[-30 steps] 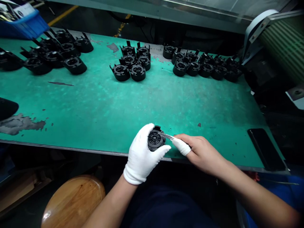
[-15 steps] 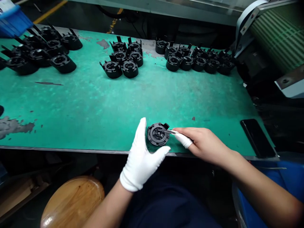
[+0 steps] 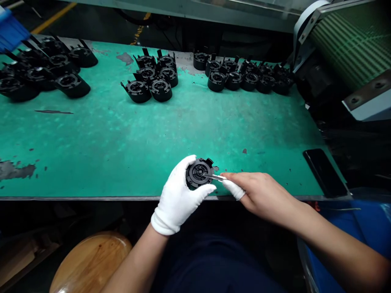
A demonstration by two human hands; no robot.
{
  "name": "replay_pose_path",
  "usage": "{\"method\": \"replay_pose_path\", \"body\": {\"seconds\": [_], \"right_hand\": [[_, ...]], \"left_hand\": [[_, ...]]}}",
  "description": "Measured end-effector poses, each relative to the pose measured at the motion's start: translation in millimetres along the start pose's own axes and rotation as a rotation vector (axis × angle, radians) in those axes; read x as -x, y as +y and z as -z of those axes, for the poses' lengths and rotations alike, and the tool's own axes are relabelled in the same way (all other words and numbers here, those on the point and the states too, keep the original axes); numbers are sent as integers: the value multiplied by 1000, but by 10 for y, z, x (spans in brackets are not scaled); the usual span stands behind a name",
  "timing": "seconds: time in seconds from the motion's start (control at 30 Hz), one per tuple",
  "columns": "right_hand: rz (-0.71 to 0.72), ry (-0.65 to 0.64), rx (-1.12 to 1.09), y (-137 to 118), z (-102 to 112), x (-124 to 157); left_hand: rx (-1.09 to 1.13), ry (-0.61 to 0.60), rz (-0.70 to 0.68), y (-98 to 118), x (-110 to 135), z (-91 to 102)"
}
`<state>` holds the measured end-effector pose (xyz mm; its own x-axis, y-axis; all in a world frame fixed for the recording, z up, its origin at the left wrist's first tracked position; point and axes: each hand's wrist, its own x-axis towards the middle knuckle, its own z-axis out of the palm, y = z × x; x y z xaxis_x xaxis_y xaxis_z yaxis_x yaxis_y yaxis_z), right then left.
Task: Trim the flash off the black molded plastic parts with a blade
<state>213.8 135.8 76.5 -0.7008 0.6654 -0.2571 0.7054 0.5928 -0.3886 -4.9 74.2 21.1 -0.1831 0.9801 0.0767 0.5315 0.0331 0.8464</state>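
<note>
While left hand (image 3: 179,199) holds black part (image 3: 198,173), right hand (image 3: 262,195) holds blade (image 3: 217,178) against it.

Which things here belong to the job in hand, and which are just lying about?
In hand: black round part, held in the gloved left hand; thin metal tool in the right hand, tip on the part; likely also the groups of like black parts across the green table.
Lying about: phone, wooden stool, blue bin, ribbed belt.
</note>
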Motion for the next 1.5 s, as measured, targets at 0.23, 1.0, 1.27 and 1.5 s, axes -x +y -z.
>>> {"method": "replay_pose_path", "body": {"seconds": [0.23, 1.0, 1.27, 1.5], "right_hand": [[-48, -6, -26, -54, -91, -18], [74, 116, -282, 251, 67, -263], [65, 15, 64, 231, 130, -239], [115, -32, 37, 216, 225, -190]], "left_hand": [[-2, 84, -23, 11, 30, -50], [-125, 103, -34, 168, 403, -125], [-77, 74, -15, 48, 74, -177], [-95, 101, -42, 41, 77, -189]]}}
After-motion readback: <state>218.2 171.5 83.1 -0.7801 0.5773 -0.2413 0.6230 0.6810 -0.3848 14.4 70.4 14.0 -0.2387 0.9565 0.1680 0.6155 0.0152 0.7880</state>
